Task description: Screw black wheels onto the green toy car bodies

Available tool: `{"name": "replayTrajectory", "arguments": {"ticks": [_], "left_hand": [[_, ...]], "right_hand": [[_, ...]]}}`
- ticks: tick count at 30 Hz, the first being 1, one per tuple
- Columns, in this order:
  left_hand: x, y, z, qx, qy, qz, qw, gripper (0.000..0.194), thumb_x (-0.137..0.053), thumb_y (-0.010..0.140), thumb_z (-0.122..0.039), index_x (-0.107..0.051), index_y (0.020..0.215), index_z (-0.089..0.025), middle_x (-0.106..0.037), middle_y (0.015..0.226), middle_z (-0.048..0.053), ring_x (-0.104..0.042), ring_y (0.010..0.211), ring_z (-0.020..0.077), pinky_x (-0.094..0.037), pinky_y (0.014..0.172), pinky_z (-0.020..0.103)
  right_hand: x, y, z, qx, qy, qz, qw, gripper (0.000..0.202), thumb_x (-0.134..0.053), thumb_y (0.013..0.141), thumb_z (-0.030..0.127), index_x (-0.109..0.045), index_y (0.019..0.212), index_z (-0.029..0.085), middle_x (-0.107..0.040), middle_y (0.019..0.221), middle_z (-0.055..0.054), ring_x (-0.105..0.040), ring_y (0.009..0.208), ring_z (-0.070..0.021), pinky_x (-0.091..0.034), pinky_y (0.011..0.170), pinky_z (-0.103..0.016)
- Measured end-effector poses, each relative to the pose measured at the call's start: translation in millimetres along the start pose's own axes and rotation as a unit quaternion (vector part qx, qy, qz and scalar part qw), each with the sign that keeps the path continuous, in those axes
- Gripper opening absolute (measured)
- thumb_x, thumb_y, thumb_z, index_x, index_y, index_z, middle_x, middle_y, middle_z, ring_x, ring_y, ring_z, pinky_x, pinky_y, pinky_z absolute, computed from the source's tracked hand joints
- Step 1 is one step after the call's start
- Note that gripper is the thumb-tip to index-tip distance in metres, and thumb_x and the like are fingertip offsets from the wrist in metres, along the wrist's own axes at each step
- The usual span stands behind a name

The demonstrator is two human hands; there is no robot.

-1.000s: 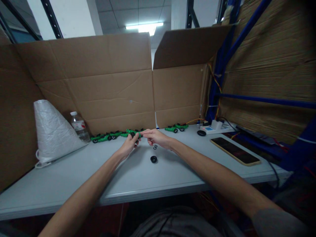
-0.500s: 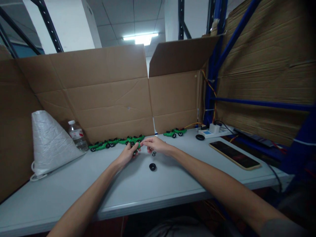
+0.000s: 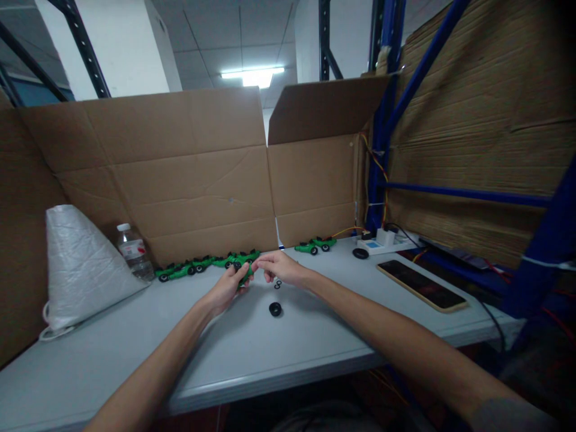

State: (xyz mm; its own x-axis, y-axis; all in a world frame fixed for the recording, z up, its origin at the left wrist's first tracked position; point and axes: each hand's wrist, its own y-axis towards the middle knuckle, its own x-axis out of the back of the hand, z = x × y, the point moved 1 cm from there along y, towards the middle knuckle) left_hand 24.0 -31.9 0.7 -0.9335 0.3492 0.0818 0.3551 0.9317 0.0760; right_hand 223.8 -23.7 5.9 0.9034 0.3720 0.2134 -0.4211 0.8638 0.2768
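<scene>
My left hand is closed around a green toy car, held just above the table. Against the car's right end, the fingertips of my right hand are pinched together; what they hold, if anything, is too small to make out. Two small black rings lie on the table below my right hand. A larger black ring-shaped piece rests nearer the front edge. Behind my hands stands a row of green toy cars with black wheels.
More green toy cars stand at the back right. Beyond them are a black ring, a power strip and a phone. At the left are a silvery bag and a water bottle. Cardboard walls enclose the table.
The view has shifted slightly. The green car has turned a little in my left hand, while my right fingers stay pinched at its end.
</scene>
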Motion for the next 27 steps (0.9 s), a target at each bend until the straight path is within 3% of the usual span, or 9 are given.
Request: {"name": "replayTrajectory", "arguments": {"ticks": [7,12,19,27], "left_hand": [[4.9,4.8,1.4,-0.020,0.045,-0.027,0.998,0.060,-0.072,0.081,-0.073,-0.063,0.097,-0.016,-0.060,0.086,0.003,-0.049,0.073,0.0140,-0.034,0.062,0.026],[5.3,7.3,3.0,-0.035,0.054,-0.011,0.998,0.055,-0.069,0.085,-0.070,-0.062,0.096,-0.016,-0.059,0.087,0.003,-0.050,0.075,0.0146,-0.038,0.065,0.027],[3.3,5.5,2.1,-0.053,0.058,-0.030,0.996,0.055,-0.066,0.088,-0.071,-0.061,0.095,-0.016,-0.061,0.088,0.004,-0.051,0.073,0.0147,-0.039,0.063,0.027],[1.6,6.3,4.3,-0.064,0.097,-0.036,0.993,0.058,-0.064,0.086,-0.074,-0.063,0.094,-0.016,-0.061,0.085,0.005,-0.053,0.074,0.0165,-0.040,0.061,0.028]], "right_hand": [[-1.2,-2.9,4.0,0.006,-0.021,0.009,1.000,0.030,-0.051,0.101,0.027,-0.074,0.109,0.010,-0.056,0.050,0.004,-0.047,0.045,-0.0093,-0.033,0.047,-0.020],[7.6,-1.6,8.0,0.009,-0.017,0.015,1.000,0.029,-0.054,0.099,0.030,-0.075,0.104,0.012,-0.057,0.053,0.003,-0.050,0.046,-0.0095,-0.038,0.048,-0.020],[8.1,3.6,2.6,0.048,0.008,-0.007,0.999,0.027,-0.052,0.101,0.030,-0.074,0.099,0.014,-0.074,0.088,-0.004,-0.054,0.049,-0.0064,-0.040,0.046,-0.019],[5.0,1.9,-1.3,0.015,0.057,-0.008,0.998,0.018,-0.055,0.100,0.028,-0.069,0.099,0.016,-0.076,0.101,-0.006,-0.057,0.053,-0.0060,-0.044,0.048,-0.018]]}}
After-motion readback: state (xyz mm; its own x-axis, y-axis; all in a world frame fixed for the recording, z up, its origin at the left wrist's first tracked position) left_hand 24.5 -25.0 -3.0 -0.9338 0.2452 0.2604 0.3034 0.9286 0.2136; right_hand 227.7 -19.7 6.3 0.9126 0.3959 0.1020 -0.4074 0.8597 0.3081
